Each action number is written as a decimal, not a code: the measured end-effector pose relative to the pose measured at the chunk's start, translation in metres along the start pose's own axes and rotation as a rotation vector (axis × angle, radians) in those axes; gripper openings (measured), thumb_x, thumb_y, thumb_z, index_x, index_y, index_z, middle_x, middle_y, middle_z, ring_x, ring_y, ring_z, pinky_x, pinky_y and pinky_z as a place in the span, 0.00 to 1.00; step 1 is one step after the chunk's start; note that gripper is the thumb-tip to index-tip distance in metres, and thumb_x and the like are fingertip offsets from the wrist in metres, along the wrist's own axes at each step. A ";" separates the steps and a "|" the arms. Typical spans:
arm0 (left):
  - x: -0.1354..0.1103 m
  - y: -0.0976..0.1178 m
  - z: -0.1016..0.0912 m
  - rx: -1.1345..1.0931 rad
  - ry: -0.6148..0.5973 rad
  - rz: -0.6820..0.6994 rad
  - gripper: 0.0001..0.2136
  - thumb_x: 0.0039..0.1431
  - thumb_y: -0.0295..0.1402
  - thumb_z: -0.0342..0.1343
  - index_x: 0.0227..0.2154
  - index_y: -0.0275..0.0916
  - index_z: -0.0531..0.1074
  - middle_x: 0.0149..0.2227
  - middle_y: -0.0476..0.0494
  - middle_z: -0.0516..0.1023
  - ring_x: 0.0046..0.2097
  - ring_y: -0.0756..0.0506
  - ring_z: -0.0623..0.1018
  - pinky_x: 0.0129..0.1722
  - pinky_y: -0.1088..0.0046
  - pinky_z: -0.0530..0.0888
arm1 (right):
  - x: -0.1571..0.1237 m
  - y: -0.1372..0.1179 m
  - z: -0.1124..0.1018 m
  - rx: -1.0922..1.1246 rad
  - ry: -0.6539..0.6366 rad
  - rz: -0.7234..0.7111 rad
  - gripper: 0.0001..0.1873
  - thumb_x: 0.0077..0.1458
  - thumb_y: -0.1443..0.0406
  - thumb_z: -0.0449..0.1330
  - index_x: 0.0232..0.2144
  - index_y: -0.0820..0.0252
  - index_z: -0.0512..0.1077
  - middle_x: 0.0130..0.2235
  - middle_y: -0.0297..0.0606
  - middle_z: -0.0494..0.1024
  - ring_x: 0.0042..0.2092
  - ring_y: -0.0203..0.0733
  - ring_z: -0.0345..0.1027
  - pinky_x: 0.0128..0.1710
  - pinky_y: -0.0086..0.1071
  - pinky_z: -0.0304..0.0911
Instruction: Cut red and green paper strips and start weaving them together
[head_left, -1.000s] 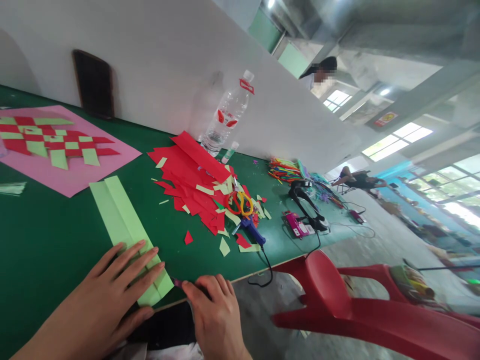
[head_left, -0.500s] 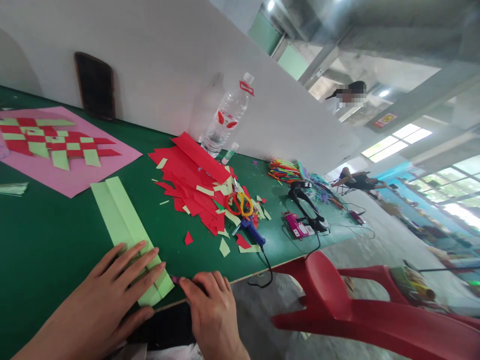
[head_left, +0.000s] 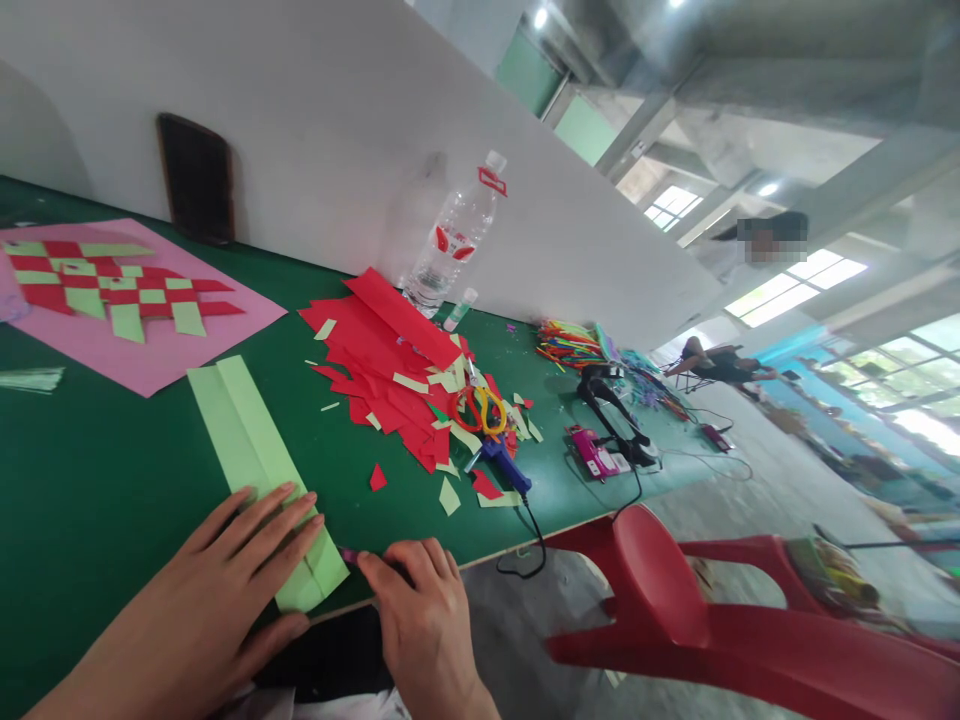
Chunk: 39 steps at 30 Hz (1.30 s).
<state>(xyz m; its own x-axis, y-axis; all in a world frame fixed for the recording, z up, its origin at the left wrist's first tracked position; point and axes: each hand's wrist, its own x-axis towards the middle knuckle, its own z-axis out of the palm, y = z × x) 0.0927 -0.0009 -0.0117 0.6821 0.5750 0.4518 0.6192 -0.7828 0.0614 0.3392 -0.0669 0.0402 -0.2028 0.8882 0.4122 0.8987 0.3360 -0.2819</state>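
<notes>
My left hand lies flat with fingers spread on the near end of a folded light green paper strip on the green table. My right hand is closed at the table's front edge, pinching a small purple-tipped object right beside the strip's near corner; what it is I cannot make out.
A heap of red and green paper scraps holds scissors with orange handles and a blue glue gun. A water bottle stands by the white wall. A pink sheet with woven strips lies far left. A red plastic chair is at right.
My hands have hardly moved; the right hand has crept slightly left. A person in the background has walked to the right.
</notes>
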 end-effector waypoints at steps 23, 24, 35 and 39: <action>0.015 -0.020 0.004 -0.005 0.068 -0.039 0.20 0.75 0.46 0.46 0.52 0.45 0.81 0.61 0.39 0.83 0.59 0.37 0.80 0.58 0.57 0.68 | 0.002 0.007 0.005 -0.027 -0.038 -0.015 0.18 0.70 0.71 0.57 0.51 0.47 0.82 0.37 0.36 0.80 0.36 0.43 0.70 0.36 0.37 0.60; 0.015 -0.020 0.007 -0.012 0.071 -0.074 0.22 0.75 0.48 0.46 0.51 0.46 0.82 0.62 0.37 0.81 0.62 0.35 0.78 0.61 0.53 0.66 | 0.002 0.007 0.004 -0.024 -0.038 -0.014 0.18 0.70 0.71 0.57 0.51 0.47 0.82 0.37 0.35 0.80 0.36 0.43 0.70 0.36 0.36 0.60; 0.009 -0.015 0.011 -0.077 0.043 -0.183 0.28 0.72 0.54 0.46 0.60 0.43 0.77 0.66 0.38 0.77 0.69 0.33 0.72 0.70 0.47 0.58 | 0.005 0.003 0.007 -0.036 -0.030 -0.033 0.16 0.72 0.68 0.56 0.50 0.48 0.82 0.37 0.36 0.80 0.36 0.44 0.72 0.35 0.36 0.60; 0.014 -0.011 0.006 -0.105 0.048 -0.215 0.30 0.72 0.57 0.42 0.58 0.44 0.80 0.65 0.39 0.79 0.67 0.33 0.75 0.69 0.47 0.59 | 0.006 0.005 0.009 -0.052 -0.016 -0.028 0.16 0.71 0.69 0.57 0.50 0.47 0.82 0.36 0.36 0.80 0.36 0.43 0.71 0.35 0.36 0.60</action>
<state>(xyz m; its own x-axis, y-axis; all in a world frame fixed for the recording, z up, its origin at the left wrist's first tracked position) 0.0975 0.0172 -0.0114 0.5182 0.7210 0.4599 0.7026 -0.6656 0.2517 0.3391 -0.0571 0.0332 -0.2337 0.8841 0.4047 0.9117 0.3439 -0.2247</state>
